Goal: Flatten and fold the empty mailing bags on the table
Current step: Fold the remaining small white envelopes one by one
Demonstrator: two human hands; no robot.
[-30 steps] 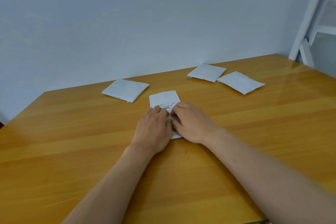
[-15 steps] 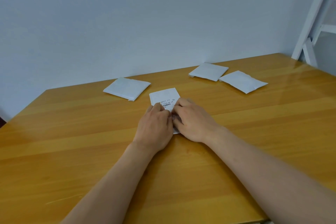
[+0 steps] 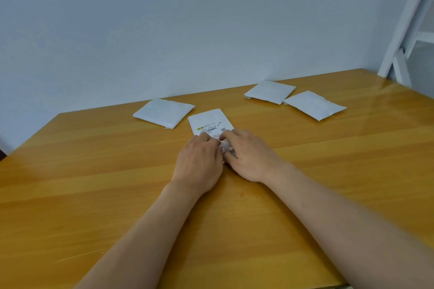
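1. Both hands have crept a little farther up the labelled mailing bag (image 3: 210, 122) than a second ago; less of its near end shows now.
2. Left hand (image 3: 199, 162) and right hand (image 3: 250, 156) lie side by side on the bag's near half, fingers curled down onto it, probably pressing a fold flat; whether they pinch an edge is hidden.
3. Beyond, on the wooden table (image 3: 94, 171), one folded bag (image 3: 163, 112) lies just left; two more bags (image 3: 270, 91) (image 3: 314, 105) sit far right, unmoved.
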